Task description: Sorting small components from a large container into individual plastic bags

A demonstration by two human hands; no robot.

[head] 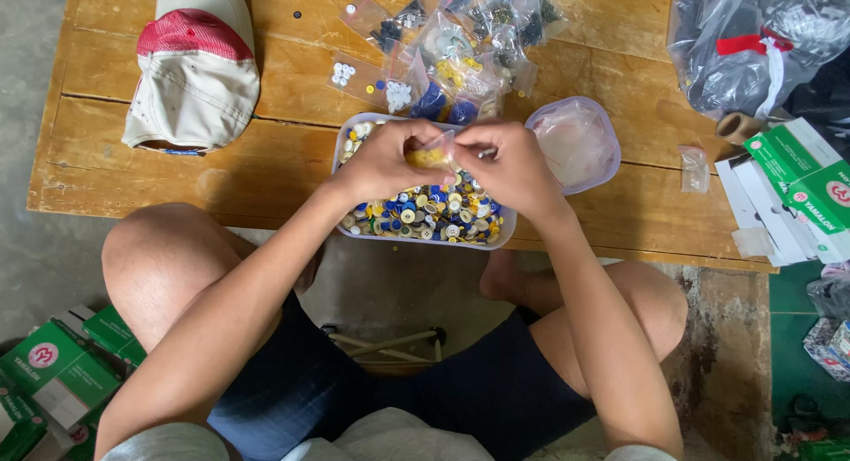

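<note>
Nearest the camera: bare knees and dark shorts, forearms extending toward the wooden tabletop [266,173]. The left hand [382,162] and right hand [512,167] meet above a clear plastic tub [506,235] filled with mixed buttons [425,213] — blue, yellow, white. Both hands are closed, pinching a small clear bag of yellow buttons [432,154] between the fingertips, directly over the tub. The tub's lid [575,142] lies just beside it, on the right. Behind the tub: a pile of small bagged buttons [460,45]. Far left — a beige-and-red cap [195,67].
</note>
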